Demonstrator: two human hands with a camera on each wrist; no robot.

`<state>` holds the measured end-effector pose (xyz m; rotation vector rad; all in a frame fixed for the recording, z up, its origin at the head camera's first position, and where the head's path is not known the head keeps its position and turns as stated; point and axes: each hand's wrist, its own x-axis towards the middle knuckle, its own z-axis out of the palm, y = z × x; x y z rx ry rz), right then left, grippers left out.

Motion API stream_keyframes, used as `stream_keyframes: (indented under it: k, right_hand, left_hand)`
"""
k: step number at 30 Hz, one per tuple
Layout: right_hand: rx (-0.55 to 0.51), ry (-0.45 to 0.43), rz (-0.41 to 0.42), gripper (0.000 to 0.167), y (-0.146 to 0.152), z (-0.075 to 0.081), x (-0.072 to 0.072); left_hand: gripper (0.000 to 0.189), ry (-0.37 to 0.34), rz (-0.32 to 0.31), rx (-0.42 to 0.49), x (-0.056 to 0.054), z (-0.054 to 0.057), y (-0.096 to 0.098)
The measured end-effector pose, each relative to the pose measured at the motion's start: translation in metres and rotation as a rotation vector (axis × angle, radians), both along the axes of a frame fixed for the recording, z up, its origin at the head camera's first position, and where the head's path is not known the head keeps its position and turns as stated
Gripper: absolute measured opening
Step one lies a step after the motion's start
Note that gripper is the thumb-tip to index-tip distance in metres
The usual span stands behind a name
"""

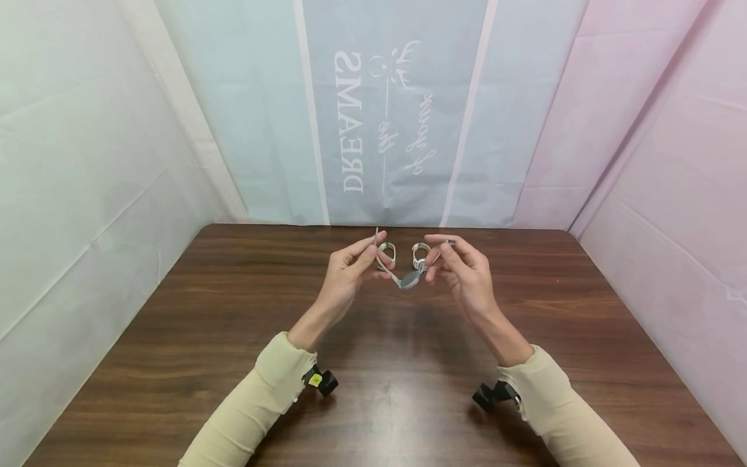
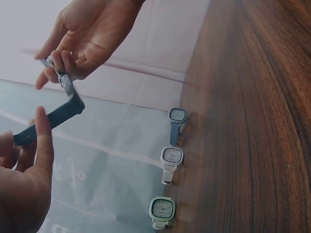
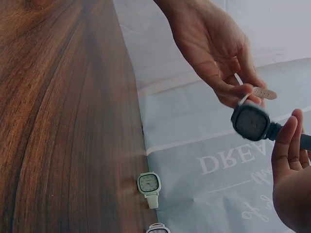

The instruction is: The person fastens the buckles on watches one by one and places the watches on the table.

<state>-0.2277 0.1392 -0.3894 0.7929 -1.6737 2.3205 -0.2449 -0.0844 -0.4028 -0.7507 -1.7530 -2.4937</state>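
Observation:
A blue-grey wristwatch (image 1: pixel 411 279) hangs in the air between my two hands, its strap undone and the dark square face (image 3: pixel 250 122) low in the middle. My left hand (image 1: pixel 344 275) pinches the strap half with the holes (image 3: pixel 265 93), whose inner side looks pale. With thumb and fingers, my right hand (image 1: pixel 471 279) holds the other strap half, which ends in a metal buckle (image 2: pixel 47 62). Behind the hands stand a pale green watch (image 2: pixel 162 208), a white watch (image 2: pixel 172 156) and a blue watch (image 2: pixel 177 115); my right hand hides the blue one in the head view.
The brown wooden table (image 1: pixel 385 363) has its far edge against a blue cloth banner (image 1: pixel 397 130) with white lettering. White cloth walls (image 1: pixel 105 162) rise on both sides. The three standing watches form a row near that far edge.

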Motion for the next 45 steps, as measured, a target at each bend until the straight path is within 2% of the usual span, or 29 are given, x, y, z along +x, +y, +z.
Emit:
stream_keyframes:
  k: [5,8,11,15,20,26,33,40,45]
  right_hand:
    - [-0.03,-0.018,0.016,0.014,-0.002,0.0,-0.001]
    - [-0.028,-0.024,0.003,0.009,-0.002,-0.001,-0.001]
    - [0.008,-0.022,-0.051,0.01,-0.002,0.0,-0.001]
    - [0.058,-0.013,-0.131,0.015,-0.003,0.002,0.0]
    - [0.072,0.011,-0.139,0.02,-0.004,0.003,0.001]
    - [0.063,0.002,-0.139,0.029,-0.005,0.001,0.001]
    - [0.019,0.0,-0.132,0.018,-0.006,-0.001,0.0]
    - [0.004,0.006,-0.112,0.018,-0.007,-0.004,-0.001]
    - [0.011,0.02,-0.118,0.018,-0.008,-0.004,0.0]
  left_hand:
    - [0.034,0.045,0.088,0.033,0.002,0.004,0.001]
    - [0.022,0.039,0.094,0.061,0.004,0.006,0.001]
    - [0.014,0.046,0.092,0.068,0.005,0.008,0.002]
    - [0.018,0.114,0.115,0.003,0.006,0.01,0.003]
    - [0.022,0.182,0.159,-0.12,0.01,0.013,0.004]
    - [0.026,0.184,0.171,-0.157,0.01,0.01,0.005]
    - [0.028,0.184,0.185,-0.183,0.011,0.01,0.004]
    - [0.025,0.177,0.204,-0.163,0.012,0.01,0.005]
    - [0.023,0.19,0.213,-0.18,0.013,0.01,0.004]
